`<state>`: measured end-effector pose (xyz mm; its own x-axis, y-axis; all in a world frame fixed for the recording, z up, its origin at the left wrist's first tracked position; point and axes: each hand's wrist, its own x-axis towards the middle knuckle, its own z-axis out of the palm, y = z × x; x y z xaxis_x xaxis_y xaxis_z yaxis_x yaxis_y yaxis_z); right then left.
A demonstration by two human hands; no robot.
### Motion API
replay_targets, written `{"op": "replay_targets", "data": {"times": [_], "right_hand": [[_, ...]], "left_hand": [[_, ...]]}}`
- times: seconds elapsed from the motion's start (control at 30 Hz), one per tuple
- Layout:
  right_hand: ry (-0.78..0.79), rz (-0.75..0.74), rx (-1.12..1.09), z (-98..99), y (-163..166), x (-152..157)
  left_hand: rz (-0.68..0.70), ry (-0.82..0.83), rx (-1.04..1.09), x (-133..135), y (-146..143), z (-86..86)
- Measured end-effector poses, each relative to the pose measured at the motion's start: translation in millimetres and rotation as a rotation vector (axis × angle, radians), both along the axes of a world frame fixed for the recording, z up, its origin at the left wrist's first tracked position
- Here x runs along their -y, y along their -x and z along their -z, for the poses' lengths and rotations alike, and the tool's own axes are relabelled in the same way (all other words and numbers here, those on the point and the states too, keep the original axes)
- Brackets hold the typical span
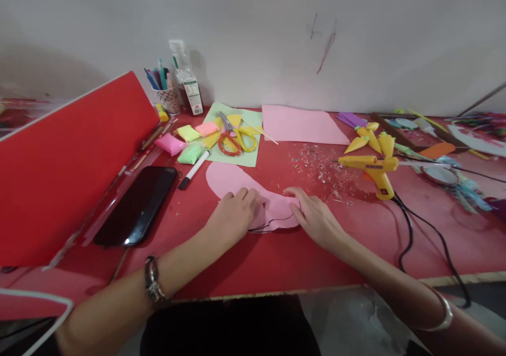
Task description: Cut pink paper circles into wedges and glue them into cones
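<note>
A curved pink paper cut-out [237, 185] lies on the red table [276, 256], with a black drawn outline along its near edge. My left hand [235, 214] rests on the cut-out's middle with its fingers curled under, pressing the paper down. My right hand [314, 214] lies flat on the table at the cut-out's right end, fingers stretched out and touching the paper's edge. Neither hand lifts anything.
A black phone [136, 206], a marker [193, 170] and coloured clay packets [185, 142] lie left. Scissors [233, 137] sit on green paper. A yellow glue gun [373, 171] with its black cord stands right. A red board [67, 166] leans at left. Paper scraps are scattered mid-table.
</note>
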<state>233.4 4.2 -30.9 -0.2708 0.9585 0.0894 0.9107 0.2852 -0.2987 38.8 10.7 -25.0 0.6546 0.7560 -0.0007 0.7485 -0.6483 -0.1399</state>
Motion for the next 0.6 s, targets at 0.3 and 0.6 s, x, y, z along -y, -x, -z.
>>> {"op": "replay_targets", "data": {"times": [0.3,0.6], "right_hand": [[0.047,0.059,0.058,-5.5,-8,12],[0.008,0.168,0.028,-0.9,-26,25]], "left_hand": [[-0.008,-0.004,-0.057,1,0,-0.8],[-0.020,-0.033,-0.064,1,-1,-2.6]]}}
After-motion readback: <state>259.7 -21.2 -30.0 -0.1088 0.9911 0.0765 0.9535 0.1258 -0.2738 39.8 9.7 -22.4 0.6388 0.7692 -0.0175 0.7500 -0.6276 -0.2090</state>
